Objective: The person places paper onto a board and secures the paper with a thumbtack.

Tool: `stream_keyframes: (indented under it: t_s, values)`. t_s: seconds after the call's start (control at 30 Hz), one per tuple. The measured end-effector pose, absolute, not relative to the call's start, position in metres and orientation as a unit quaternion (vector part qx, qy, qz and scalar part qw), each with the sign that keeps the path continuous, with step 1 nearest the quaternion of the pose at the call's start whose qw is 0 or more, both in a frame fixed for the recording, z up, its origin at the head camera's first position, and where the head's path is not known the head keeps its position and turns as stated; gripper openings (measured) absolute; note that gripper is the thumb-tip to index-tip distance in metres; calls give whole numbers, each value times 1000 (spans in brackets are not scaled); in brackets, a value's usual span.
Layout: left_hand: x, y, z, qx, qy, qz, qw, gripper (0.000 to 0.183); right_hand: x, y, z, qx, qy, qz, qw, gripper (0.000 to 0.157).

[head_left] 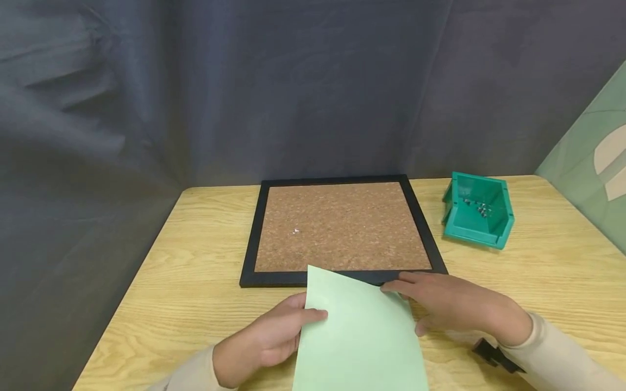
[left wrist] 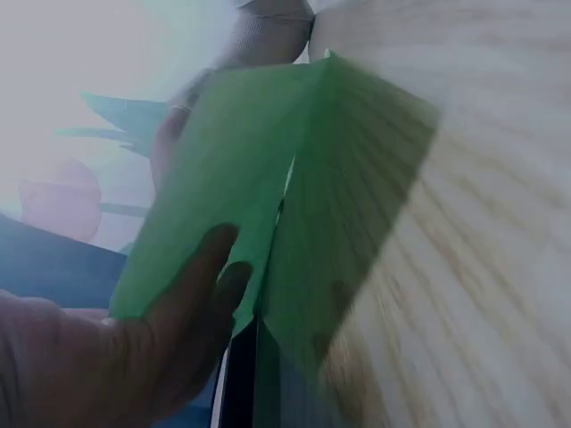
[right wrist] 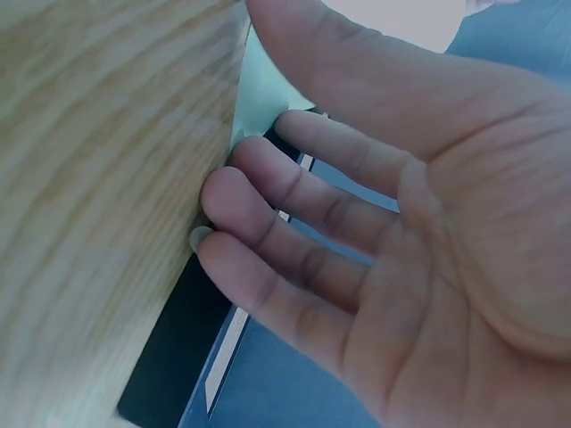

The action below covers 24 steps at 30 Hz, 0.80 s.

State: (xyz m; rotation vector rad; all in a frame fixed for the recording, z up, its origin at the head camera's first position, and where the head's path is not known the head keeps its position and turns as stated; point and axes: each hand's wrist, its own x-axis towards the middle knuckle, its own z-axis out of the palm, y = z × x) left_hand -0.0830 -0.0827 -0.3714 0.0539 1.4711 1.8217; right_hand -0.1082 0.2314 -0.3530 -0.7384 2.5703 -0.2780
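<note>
In the head view, a sheet of pale green paper (head_left: 359,336) slants up from the bottom edge, its top covering part of the front frame of a black-framed cork board (head_left: 342,228). My left hand (head_left: 276,339) pinches the sheet's left edge, thumb on top and fingers underneath; the left wrist view shows those fingers behind the green paper (left wrist: 241,152). At the upper right corner, my right hand (head_left: 455,304) touches the paper with its index finger, its thumb near the right edge. The right wrist view shows its fingers (right wrist: 303,267) fairly straight beside the board's black frame (right wrist: 174,348).
To the right of the board stands a teal bin (head_left: 476,214) with several small shiny pieces inside. A small whitish bit (head_left: 295,231) lies on the cork. Dark cloth (head_left: 313,92) hangs behind the wooden table (head_left: 195,255).
</note>
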Motion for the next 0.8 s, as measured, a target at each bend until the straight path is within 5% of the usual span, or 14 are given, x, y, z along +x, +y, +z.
stream_keyframes:
  t_s: [0.2,0.47,0.8]
  values:
    - [-80,-83,-367,20,572,717,398,43,-110,240,-342,-277,926,-118,228,77]
    - [-83,-89,-357,49,573,709,408,46,-120,248,-336,-316,925,-179,114,53]
    - [-90,-93,-353,31,579,724,373,49,-136,256,-339,-283,859,-367,220,30]
